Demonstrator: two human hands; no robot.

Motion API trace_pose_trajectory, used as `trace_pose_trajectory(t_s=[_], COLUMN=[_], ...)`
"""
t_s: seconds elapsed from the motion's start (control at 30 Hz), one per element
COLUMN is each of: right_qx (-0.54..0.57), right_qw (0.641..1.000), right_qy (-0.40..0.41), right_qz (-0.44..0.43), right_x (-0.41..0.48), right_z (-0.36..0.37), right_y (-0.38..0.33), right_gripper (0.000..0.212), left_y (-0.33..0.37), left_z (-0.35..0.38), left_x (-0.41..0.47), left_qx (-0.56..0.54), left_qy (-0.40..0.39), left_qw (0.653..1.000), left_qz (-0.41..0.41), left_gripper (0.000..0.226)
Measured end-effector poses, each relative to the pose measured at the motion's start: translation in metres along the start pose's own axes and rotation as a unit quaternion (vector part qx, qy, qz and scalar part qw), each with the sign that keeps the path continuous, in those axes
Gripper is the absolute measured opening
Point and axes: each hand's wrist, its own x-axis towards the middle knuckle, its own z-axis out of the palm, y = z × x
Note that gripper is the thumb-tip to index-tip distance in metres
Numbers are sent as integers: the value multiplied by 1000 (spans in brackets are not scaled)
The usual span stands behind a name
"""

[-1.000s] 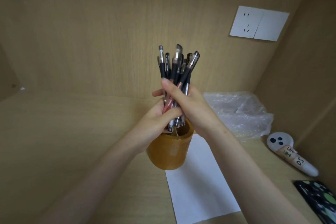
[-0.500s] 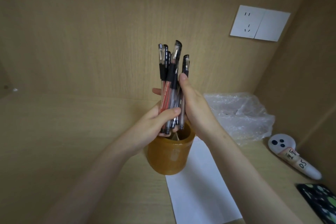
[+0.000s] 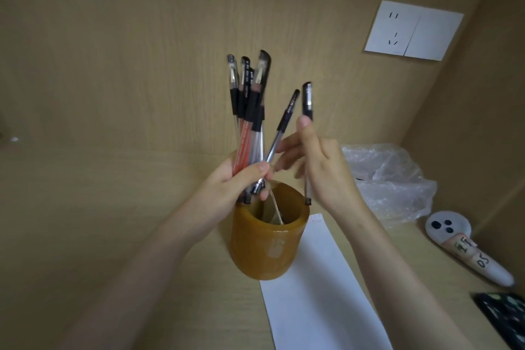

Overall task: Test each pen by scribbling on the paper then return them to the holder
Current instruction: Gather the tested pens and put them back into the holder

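Note:
My left hand (image 3: 233, 187) grips a bundle of several capped pens (image 3: 250, 111) just above the brown pen holder (image 3: 267, 241), caps pointing up. One black-capped pen (image 3: 281, 133) in that bundle leans out to the right. My right hand (image 3: 321, 167) pinches a single black-capped pen (image 3: 307, 102) upright, apart from the bundle, its lower end over the holder's right rim. A white sheet of paper (image 3: 318, 293) lies on the desk behind and to the right of the holder. Inside the holder I see no pens.
Wooden desk (image 3: 85, 221) with a back wall and a right side wall close by. Crumpled clear plastic bag (image 3: 392, 179) at the right, a white toy-like object (image 3: 466, 247) beyond it, a dark patterned item (image 3: 505, 318) at the bottom right corner. Wall socket (image 3: 412, 31) above.
Both hands held the whole bundle together before. Now my right hand has pulled one pen out to the right, and another pen leans out from the bundle.

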Motion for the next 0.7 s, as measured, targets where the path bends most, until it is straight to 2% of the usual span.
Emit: trace_pose_trajectory(t_s=[0.1,0.23,0.47,0.6,0.7], right_qx=[64,118,52,47,113], right_qw=[996,992,996,997,993], right_qy=[55,0,-50,-35,-2], right_qz=[24,54,52,43,30], right_x=[2,2,-1,-4,1], right_z=[-4,0,-4,-2,-5], right_y=[6,14,23,20,7], right_gripper=[54,39,17,19,23], left_y=[-2,-8,-17,-19,-19], left_z=[-6,-6,-7,-6,-8], left_x=[1,1,-2,-5,-5], left_qx=[-3,-4,-21,-16,-16], left_qy=[30,47,64,72,76], left_qw=[1000,999,998,997,997], left_qz=[3,7,14,16,18], left_gripper=[28,34,35,43,30])
